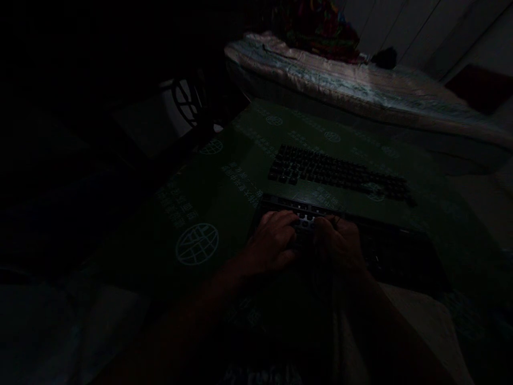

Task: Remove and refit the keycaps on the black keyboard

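A dark keyboard (395, 243) lies on the green-covered table, with a paler strip of bare key positions between my hands. My left hand (274, 238) grips its left part, fingers bent over the top and thumb lower down. Close beside it, my right hand (340, 240) is closed in a pinch over the middle of the keyboard. A thin dark bit shows by its fingers, too dim to name. Beyond the keyboard, loose black keycaps (320, 168) are laid out in rows like a keyboard layout.
The green tabletop (224, 198) carries white globe prints and lettering. Past its far edge is a bed (320, 75) with a patterned cover and a red, multicoloured cloth heap (320, 27). A dark round-framed object (186, 101) stands at the left. A pale cloth (420, 315) lies near my right forearm.
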`<state>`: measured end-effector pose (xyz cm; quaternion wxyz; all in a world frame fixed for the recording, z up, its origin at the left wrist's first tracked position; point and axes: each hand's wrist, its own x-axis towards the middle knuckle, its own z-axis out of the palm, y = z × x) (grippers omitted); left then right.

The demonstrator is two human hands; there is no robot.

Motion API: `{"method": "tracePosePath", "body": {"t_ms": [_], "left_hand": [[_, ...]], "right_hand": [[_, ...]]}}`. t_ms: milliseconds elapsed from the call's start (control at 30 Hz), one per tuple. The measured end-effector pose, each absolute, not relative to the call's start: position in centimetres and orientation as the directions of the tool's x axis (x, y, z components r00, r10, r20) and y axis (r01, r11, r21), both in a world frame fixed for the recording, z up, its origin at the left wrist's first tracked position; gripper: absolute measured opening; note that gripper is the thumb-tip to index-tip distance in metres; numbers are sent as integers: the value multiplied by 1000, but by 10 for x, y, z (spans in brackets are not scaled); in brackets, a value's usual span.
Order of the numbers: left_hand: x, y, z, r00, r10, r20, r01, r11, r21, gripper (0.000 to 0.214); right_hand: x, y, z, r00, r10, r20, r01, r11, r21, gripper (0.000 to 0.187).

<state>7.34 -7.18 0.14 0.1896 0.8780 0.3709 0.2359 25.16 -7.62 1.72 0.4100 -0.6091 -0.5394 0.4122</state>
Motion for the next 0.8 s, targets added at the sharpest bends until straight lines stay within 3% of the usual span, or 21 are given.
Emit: {"method": "tracePosePath", "body": {"t_ms": [800], "left_hand": [[74, -72, 6, 620, 748, 237, 560, -634, 534, 17]], "right_hand": [[249, -72, 27, 72, 987, -143, 314, -159, -936, 46]]}}
